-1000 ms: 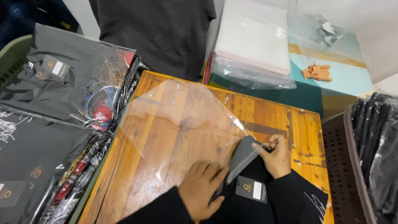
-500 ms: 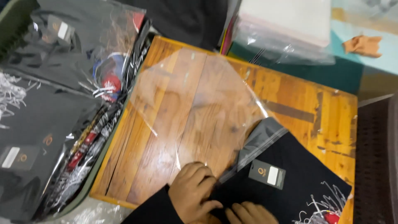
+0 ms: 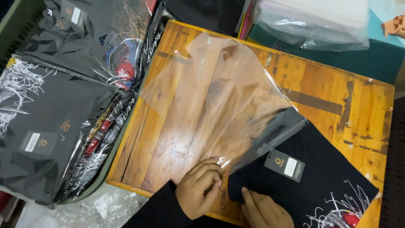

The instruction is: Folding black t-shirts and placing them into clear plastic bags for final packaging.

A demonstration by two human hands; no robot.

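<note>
A clear, crinkled plastic bag [image 3: 219, 97] lies spread over the orange-brown wooden surface [image 3: 363, 105], its open mouth at the lower right. A folded black T-shirt [image 3: 320, 177] with a dark hang tag [image 3: 284, 165] and a white-and-red print near its lower corner has its upper edge just inside that mouth; the rest lies on the surface outside the bag. The left hand [image 3: 198, 192] sits at the bag's lower edge, its fingers [image 3: 209, 165] curled and pinching the plastic. The right hand [image 3: 265, 209] rests just beside it on the shirt's near corner, fingers bent and pressing on the fabric; whether they actually grip it cannot be told. To the left of the surface lie piles of bagged black shirts [image 3: 46, 126] with white and red prints, overlapping one another. At the top right, well apart from the hands, a stack of empty clear bags [image 3: 312, 21] rests on a dark green surface.
</note>
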